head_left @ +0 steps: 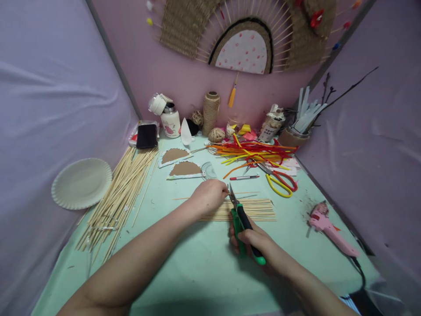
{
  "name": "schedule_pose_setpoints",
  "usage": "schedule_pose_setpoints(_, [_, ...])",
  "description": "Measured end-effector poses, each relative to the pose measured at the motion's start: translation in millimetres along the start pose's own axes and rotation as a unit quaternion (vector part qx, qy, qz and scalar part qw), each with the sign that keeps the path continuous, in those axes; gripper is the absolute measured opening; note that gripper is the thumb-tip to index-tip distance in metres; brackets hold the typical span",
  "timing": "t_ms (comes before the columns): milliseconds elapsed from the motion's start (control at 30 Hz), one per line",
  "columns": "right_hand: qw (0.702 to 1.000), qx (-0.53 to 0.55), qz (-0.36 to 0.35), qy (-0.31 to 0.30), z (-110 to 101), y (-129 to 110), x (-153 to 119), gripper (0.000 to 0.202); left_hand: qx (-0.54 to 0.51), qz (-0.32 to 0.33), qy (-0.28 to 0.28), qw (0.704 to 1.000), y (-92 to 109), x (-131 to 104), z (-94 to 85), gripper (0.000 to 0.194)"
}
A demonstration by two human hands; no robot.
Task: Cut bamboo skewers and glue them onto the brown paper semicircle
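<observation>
Right hand (266, 246): grip closed around pliers (245, 219), tips near left hand (209, 195). Left grip pinched closed; contents unclear. Sticks (258, 210) lie side by side on desk (184, 267).

The person in front of me is stretching the left arm (141, 254) forward, the left hand (208, 196) pinching. The right arm (302, 276) is slanting inward, the right hand (259, 241) gripping, its thumb lying uppermost.

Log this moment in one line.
right hand: gripping green-handled pliers; left hand: closed beside the jaws; row of wooden sticks: below hands
</observation>
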State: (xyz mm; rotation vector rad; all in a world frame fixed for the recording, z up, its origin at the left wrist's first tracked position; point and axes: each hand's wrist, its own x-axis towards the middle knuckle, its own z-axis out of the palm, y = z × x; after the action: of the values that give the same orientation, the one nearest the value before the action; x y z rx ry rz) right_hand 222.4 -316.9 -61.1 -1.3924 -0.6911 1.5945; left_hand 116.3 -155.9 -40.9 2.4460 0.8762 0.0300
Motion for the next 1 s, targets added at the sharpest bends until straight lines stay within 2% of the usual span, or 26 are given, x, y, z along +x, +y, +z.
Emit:
schedule_pose_setpoints(233, [0.996, 0.090, 0.027, -0.010, -0.6, 5.7, 6.0, 0.022, 0.019, 0.000, -0.010, 1.000, 0.1, -0.4, 0.0, 0.030])
schedule_pose_setpoints(733, [0.996, 0.081, 0.044, 0.020, 6.3, -2.9, 4.1, 0.019, 0.025, -0.011, -0.019, 0.999, -0.9, 0.7, -0.2, 0.032])
schedule_pose_setpoints(1000, [0.995, 0.087, 0.041, 0.034, 8.5, -5.7, 10.1, 0.025, 0.036, -0.018, -0.023, 0.999, -0.6, 0.8, -2.9, 0.032])
